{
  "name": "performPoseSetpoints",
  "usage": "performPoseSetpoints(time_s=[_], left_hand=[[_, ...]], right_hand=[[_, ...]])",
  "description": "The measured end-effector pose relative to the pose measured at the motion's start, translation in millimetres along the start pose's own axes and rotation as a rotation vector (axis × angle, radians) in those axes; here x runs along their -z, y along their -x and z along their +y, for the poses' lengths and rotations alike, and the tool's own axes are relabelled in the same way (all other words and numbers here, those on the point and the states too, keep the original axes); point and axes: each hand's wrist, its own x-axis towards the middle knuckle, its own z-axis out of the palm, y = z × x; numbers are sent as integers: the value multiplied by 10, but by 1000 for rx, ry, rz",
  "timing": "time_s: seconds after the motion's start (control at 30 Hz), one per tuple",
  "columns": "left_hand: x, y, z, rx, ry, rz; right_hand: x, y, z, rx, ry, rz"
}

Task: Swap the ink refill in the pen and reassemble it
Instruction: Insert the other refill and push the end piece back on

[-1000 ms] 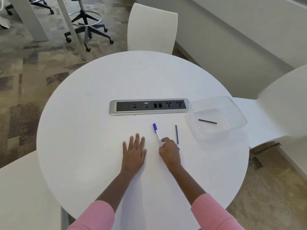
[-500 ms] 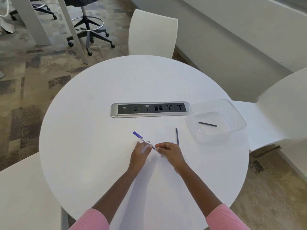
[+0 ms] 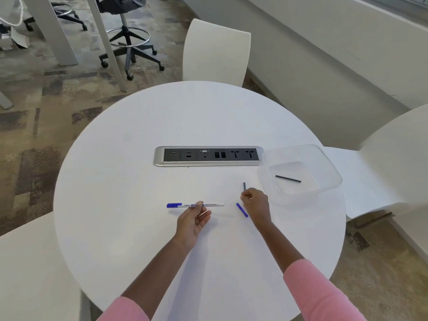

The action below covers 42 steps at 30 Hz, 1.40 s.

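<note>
My left hand pinches a white pen with a blue cap, holding it level just above the round white table, cap end to the left. My right hand is to the right, its fingers curled over the lower end of a dark refill, whose top sticks out beyond the fingertips. A short blue pen piece lies on the table against the right hand's left side. A second dark refill lies inside a clear plastic container at the right.
A silver and black socket strip is set into the table beyond the hands. White chairs stand at the far side, the right and the near left. A wheeled stool stands on the carpet.
My left hand took the pen, turned it level and carried it left. My right hand let go of the pen and moved right onto the dark refill on the table.
</note>
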Motion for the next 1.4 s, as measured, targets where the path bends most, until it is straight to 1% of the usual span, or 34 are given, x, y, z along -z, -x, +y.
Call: performPoseSetpoints(time_s=[0.17,0.33,0.47,0.53,0.73,0.9,1.1,1.27,1.4], left_hand=[[26,12,17,45,105,19],[2,22,36,49,130,8],[-13,33,43,51,149,7],[-16,38,48,56,154,10],[-8,66,45,64,189,16],[-33,114,50,58,212,18],[-55,176,21,62,229,21],[-73,223,0,67,251,23],[-76,254,5,68,260,25]], right_hand=[[-5,-147,46,-60,133,-4],[-44,-169,16,-89,188,2],[10,-196,10,-76,190,-60],[68,-187,-8,-64,126,-77],[241,57,-193,-51,-368,-120],[306,341,-381,1,-666,-157],[283,534,-464,81,-795,-173],[223,617,-458,136,-767,-196],[204,641,-474,134,-808,-179]])
